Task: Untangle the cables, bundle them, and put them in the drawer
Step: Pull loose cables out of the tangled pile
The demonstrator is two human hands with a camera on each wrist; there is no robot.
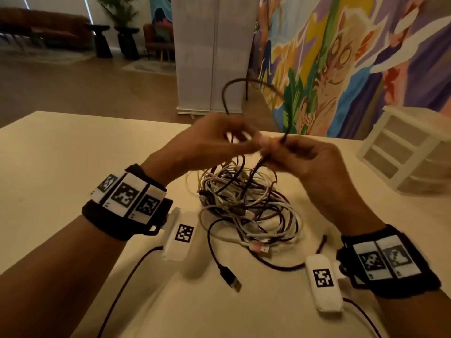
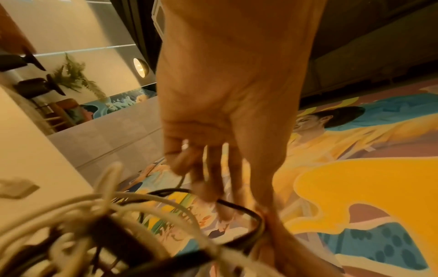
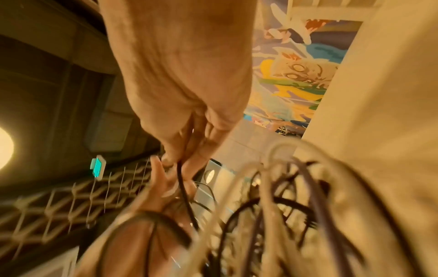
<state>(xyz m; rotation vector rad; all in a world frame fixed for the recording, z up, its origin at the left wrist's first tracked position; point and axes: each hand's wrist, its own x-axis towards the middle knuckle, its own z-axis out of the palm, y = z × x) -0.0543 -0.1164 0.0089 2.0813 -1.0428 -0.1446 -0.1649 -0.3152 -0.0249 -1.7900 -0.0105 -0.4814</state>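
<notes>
A tangle of white and dark cables (image 1: pixel 246 206) lies on the cream table (image 1: pixel 73 147) in front of me. Both hands are raised above it, fingertips close together. My right hand (image 1: pixel 280 148) pinches a dark cable (image 1: pixel 258 164) that rises from the pile and loops up over the hands (image 3: pixel 182 180). My left hand (image 1: pixel 234 137) has its fingers curled round the same dark cable (image 2: pixel 246 208), whose loop arcs above (image 1: pixel 231 86). A black USB plug (image 1: pixel 231 281) trails out of the pile toward me. The white drawer unit (image 1: pixel 405 152) stands at the right of the table.
Two white tagged blocks lie on the table near my wrists, one at the left (image 1: pixel 181 234) and one at the right (image 1: pixel 323 282), each with a thin dark lead. A painted mural (image 1: pixel 341 57) and a white pillar (image 1: pixel 212 52) stand beyond the table's far edge.
</notes>
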